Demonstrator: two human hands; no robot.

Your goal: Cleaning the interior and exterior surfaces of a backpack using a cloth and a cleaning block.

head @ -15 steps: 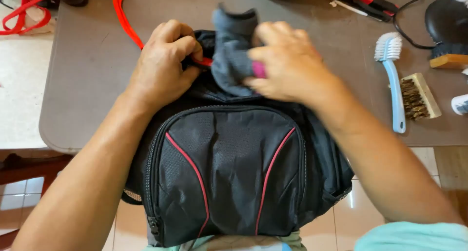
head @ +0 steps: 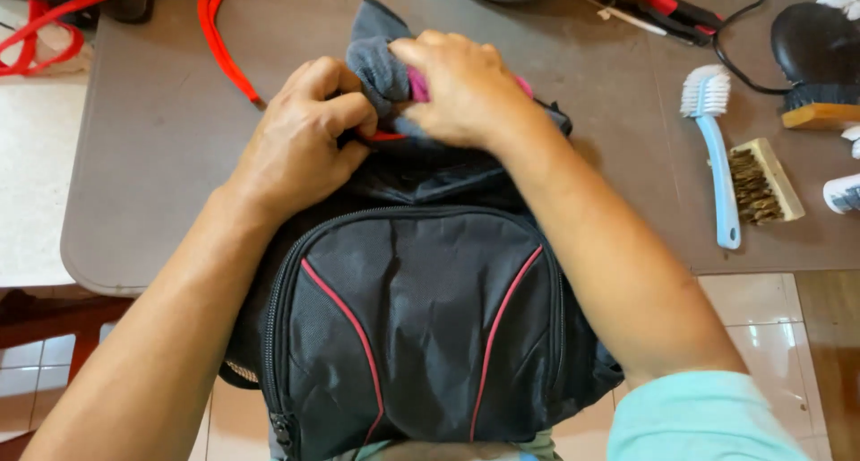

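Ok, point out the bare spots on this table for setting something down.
Bare table lies left of the left hand, below the red strap, and between the right hand and the blue-handled brush. The far right corner, around the wooden brush, is crowded.

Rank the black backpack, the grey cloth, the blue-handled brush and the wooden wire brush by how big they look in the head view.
1. black backpack, by far the largest, though nearest the camera.
2. blue-handled brush and grey cloth: unsure, since the right hand covers much of the cloth.
3. wooden wire brush, smallest.
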